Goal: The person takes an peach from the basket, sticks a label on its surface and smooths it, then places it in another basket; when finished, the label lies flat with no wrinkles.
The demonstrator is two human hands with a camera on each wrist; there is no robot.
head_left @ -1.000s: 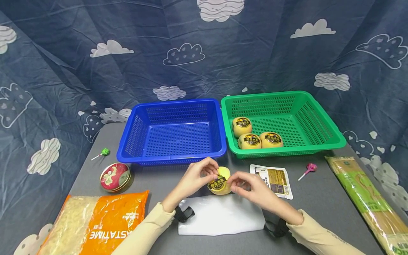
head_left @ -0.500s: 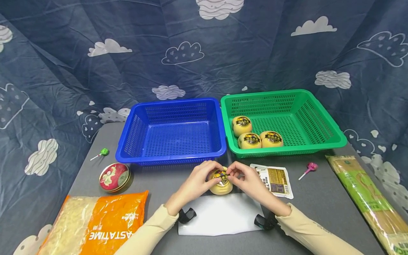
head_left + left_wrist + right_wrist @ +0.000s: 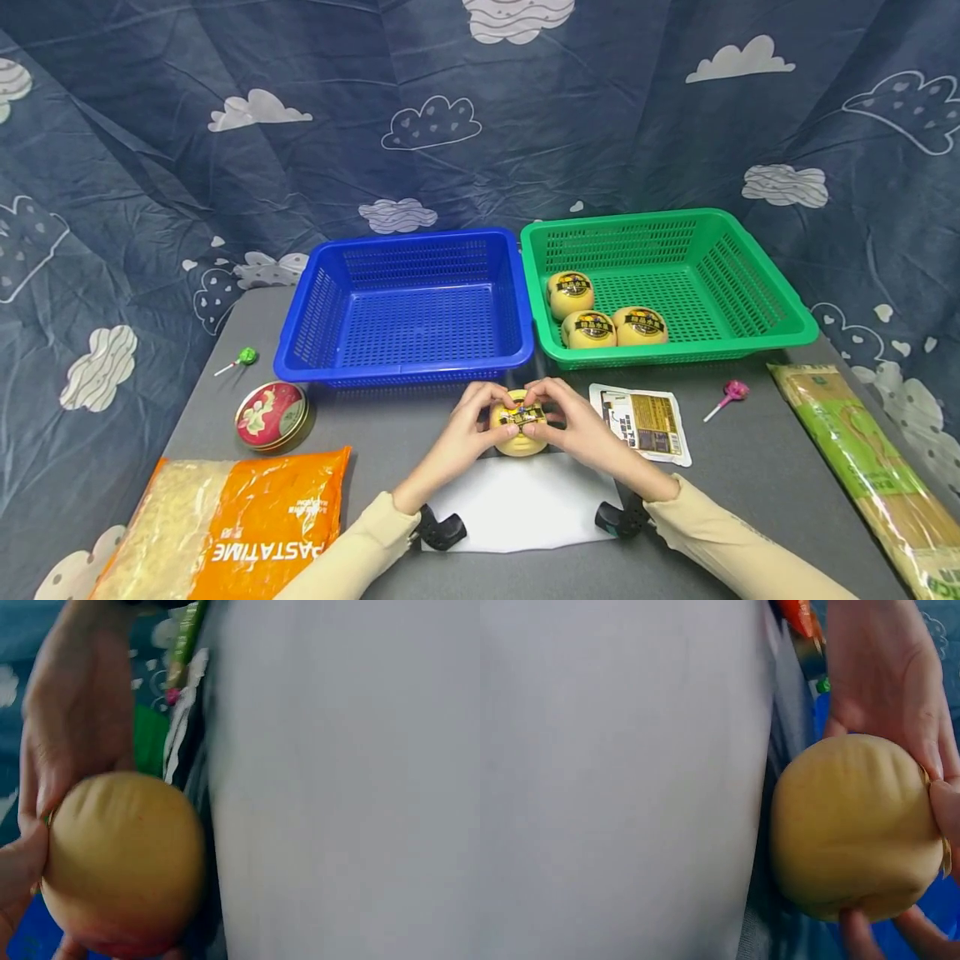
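Between my hands is a yellow apple (image 3: 520, 446) with a reddish patch, seen low in the left wrist view. A black and gold sticker (image 3: 522, 415) lies across its top. My left hand (image 3: 471, 427) holds the apple's left side with curled fingers, its thumb on the sticker's left end. From the right, my right hand (image 3: 577, 425) grips the same apple (image 3: 855, 825), thumb on the sticker's other end. Both wrist views show fingertips around the fruit and the thumbs meeting the sticker's edge. Just in front lies a white sheet (image 3: 525, 508).
Behind stand a blue basket (image 3: 405, 371) and a green basket (image 3: 675, 354) holding three stickered apples (image 3: 588, 331). Left are a green lollipop (image 3: 246, 357), a red round tin (image 3: 270, 415) and an orange pasta bag (image 3: 277, 517). Right are a white pouch (image 3: 648, 425), a pink lollipop (image 3: 735, 390) and a long noodle pack (image 3: 862, 467).
My hands have drawn closer together around the apple. The sticker, earlier tilted on its front left, now lies across the top under both thumbs.
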